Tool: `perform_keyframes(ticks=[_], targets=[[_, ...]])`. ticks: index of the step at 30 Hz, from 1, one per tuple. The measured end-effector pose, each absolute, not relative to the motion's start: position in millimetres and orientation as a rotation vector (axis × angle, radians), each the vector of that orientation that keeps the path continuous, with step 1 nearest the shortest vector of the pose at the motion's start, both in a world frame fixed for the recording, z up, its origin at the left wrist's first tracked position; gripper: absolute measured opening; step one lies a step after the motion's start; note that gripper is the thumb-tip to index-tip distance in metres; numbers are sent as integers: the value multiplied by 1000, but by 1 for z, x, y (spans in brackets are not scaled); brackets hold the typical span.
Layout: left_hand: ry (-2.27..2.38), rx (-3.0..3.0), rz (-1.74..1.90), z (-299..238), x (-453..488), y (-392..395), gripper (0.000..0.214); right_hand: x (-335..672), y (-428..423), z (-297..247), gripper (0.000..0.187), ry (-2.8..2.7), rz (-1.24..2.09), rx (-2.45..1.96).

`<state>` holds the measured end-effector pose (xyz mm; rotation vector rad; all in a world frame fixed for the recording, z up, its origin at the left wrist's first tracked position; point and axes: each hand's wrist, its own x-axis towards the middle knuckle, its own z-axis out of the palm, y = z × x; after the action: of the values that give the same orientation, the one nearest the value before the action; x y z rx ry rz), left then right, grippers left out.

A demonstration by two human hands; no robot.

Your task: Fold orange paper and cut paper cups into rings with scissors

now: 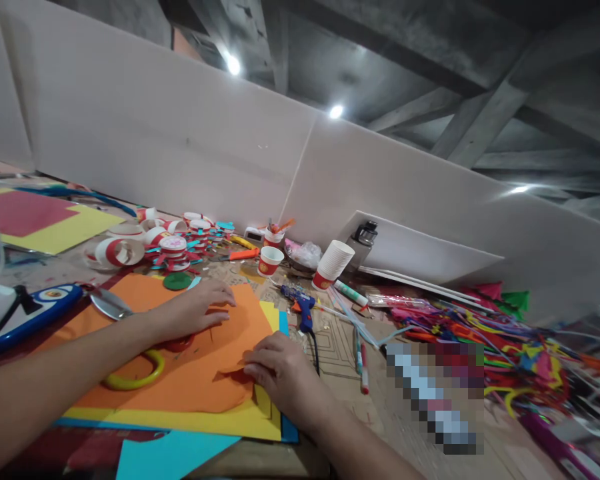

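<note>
Several sheets of coloured paper lie stacked before me, an orange sheet (175,390) on top, with yellow paper (205,421) and blue paper (290,430) showing beneath. My left hand (197,313) rests on the orange sheet with its fingers stretched out. My right hand (280,373) has its fingers curled at the right side of the stack, pinching a raised bit of orange paper (236,368). Scissors with a yellow handle (155,373) lie on the sheet, partly hidden under my left forearm. A green disc (177,281) sits beyond my left hand.
Beyond the paper stand a glue gun (303,307), a paper cup (271,261), a stack of cups (333,265) and a bottle (364,240). Cup crafts (173,252) crowd the back left. Colourful strips (445,320) are heaped at right. A white panel (180,133) borders the table.
</note>
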<state>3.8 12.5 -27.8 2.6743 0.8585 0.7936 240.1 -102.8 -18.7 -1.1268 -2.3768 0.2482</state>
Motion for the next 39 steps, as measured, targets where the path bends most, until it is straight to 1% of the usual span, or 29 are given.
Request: perform_keyframes(ticks=[4, 8, 14, 17, 22, 26, 33, 39], targets=[[733, 2646, 636, -15, 8, 0, 21, 240, -102, -15, 19, -2405, 212, -1124], [599, 2664, 483, -14, 9, -3, 22, 239, -104, -10, 18, -2446, 204, -1123], [543, 2678, 495, -19, 8, 5, 21, 237, -108, -7, 15, -2468, 249, -1083], [546, 2693, 479, -20, 8, 7, 22, 236, -107, -10, 17, -2463, 247, -1095], [540, 2720, 576, -19, 8, 2, 20, 235, -102, -15, 15, -2398, 267, -1097], [474, 2684, 508, -15, 8, -3, 21, 235, -100, -14, 12, -2324, 299, -1145], [537, 2607, 473, -9, 10, -7, 25, 235, -98, -13, 14, -2151, 237, -1204], [507, 2572, 486, -4, 9, -11, 26, 235, -97, -11, 8, -2161, 429, -1279]])
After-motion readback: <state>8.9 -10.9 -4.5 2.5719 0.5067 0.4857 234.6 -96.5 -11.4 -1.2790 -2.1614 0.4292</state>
